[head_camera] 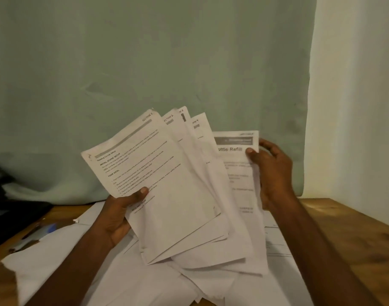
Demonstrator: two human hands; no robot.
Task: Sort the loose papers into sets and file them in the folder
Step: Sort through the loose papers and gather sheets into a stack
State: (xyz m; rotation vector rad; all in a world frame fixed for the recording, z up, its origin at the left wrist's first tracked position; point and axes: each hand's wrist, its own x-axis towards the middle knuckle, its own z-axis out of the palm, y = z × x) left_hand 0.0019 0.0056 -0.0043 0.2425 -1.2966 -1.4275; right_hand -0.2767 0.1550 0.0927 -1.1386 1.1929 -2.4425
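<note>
Your left hand (117,214) grips a fanned stack of printed sheets (178,195), thumb pressed across the front page and fingers curled behind it. The front page (145,164) is tilted, its top corner marked "SECTION 1", with the headings "INITIAL SCENE SETUP" and "TASK GOAL" readable on it. Behind it the corners of three more sheets step out to the right, marked with sections 2, 3 and 4 (197,125).

Your right hand (272,171) pinches the upper right edge of a separate sheet (238,164), thumb on the front and fingers behind. This sheet stands nearly upright at the right end of the fan, partly tucked behind the section 4 sheet. It has a grey banner at the top and a bold title partly hidden by your thumb and the sheet in front.

Both hands are raised above the wooden tabletop (352,235) and are well apart, one at each side of the fan.

Under your forearms, loose white papers (67,261) lie overlapping on the tabletop, with more printed pages (277,244) showing at the right. At the left edge lies something dark (17,213), too blurred to name. A pale green curtain (145,62) hangs behind the tabletop.
</note>
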